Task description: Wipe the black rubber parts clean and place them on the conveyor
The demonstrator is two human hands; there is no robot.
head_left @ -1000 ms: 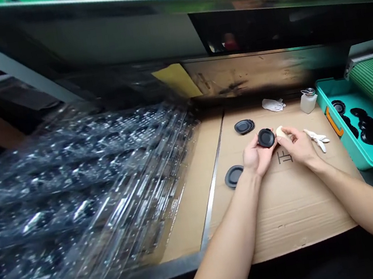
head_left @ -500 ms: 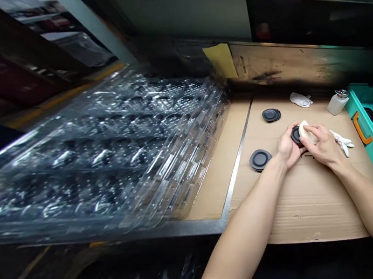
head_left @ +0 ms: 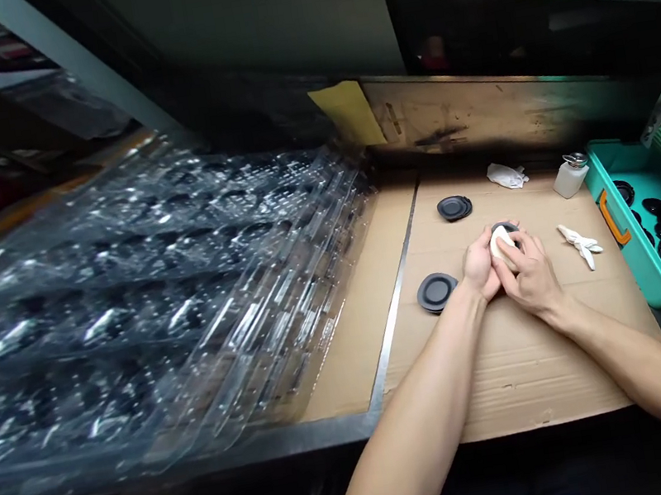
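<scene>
1. A second ago the left hand point(head_left: 480, 269) held the black disc point(head_left: 509, 227) up with its face showing, and the right hand point(head_left: 531, 276) kept the white pad point(head_left: 499, 242) just beside its rim. Now the pad lies pressed on the disc's face and hides most of it; only a dark arc shows behind.
2. The left hand is curled around the disc from below and from the left. The right hand's fingers are pinched on the pad, and the two hands touch.
3. Both hands have sunk closer to the cardboard sheet point(head_left: 513, 369) on the desk, so the disc sits low over it, between the two hands.
4. Pad and disc have met, so the rubbing looks under way rather than about to begin.
5. The rest has not moved: a single disc point(head_left: 436, 292) near the left wrist, a small stack of discs point(head_left: 454, 208) farther back, a white strip point(head_left: 581, 243) to the right, and the green bin point(head_left: 635, 266) with more discs.
</scene>
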